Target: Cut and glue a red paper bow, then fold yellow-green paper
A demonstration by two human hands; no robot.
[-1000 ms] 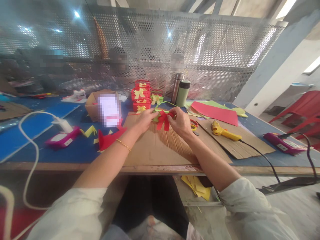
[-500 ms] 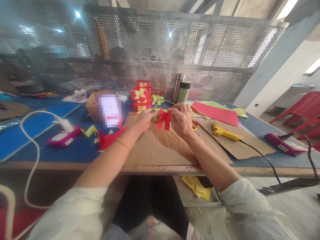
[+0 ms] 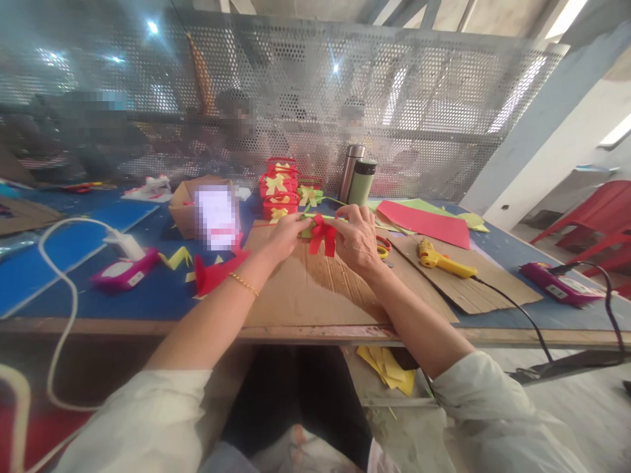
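- OK, left hand (image 3: 286,238) nearly closed, thumb and fingers pinching the left end of a small green piece (image 3: 306,231)
- Right hand (image 3: 359,242) half curled, index finger reaching to the green piece's right end; can't tell if it grips or just touches
- Green piece sits between the 2 hands, over the cardboard sheet (image 3: 290,299) on the blue table (image 3: 497,305); red bow (image 3: 323,238) on its near face, tails pointing down
- Just right of right hand: yellow and red ring handles (image 3: 383,248), rest partly hidden
- Further right: yellow glue gun (image 3: 446,261) on a second cardboard piece (image 3: 488,286), red sheet (image 3: 426,225) behind it
- Beyond the hands: group of red boxes (image 3: 279,189) with yellow bows, green box (image 3: 309,196) beside them, then steel bottle (image 3: 350,172) and green bottle (image 3: 362,185)
- Left of left forearm: folded red paper (image 3: 210,274), open carton (image 3: 181,217), purple power strip (image 3: 125,272)
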